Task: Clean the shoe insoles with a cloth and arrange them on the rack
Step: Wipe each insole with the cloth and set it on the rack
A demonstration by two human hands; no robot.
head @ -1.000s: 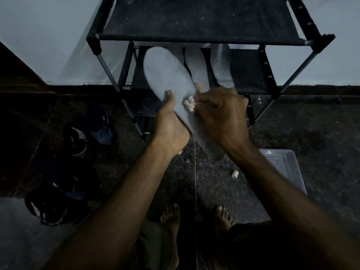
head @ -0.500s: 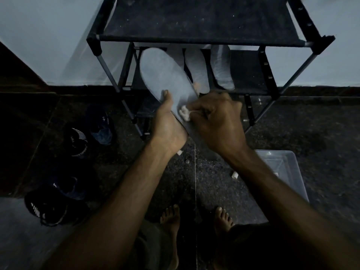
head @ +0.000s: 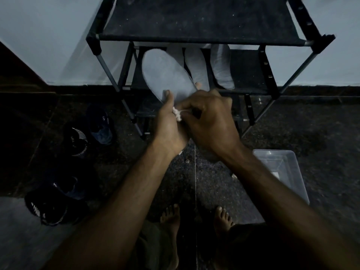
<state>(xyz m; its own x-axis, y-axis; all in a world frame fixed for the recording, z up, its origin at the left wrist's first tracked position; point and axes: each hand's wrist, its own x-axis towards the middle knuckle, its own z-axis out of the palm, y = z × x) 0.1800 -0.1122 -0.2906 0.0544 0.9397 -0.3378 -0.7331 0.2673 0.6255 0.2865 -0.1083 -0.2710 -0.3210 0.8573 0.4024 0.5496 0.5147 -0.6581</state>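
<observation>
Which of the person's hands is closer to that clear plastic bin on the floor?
The right hand; the clear plastic bin sits just beyond its wrist. The left hand is farther, across the insole.

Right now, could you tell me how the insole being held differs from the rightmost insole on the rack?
The held insole is gripped by the left hand and wiped with a cloth by the right hand; the rightmost insole lies untouched on the rack. The held insole looks smooth, the rightmost faintly ridged. Both are grey.

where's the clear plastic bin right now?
Head view, lower right: the clear bin sits on the dark floor beside the right forearm, below the rack.
</observation>
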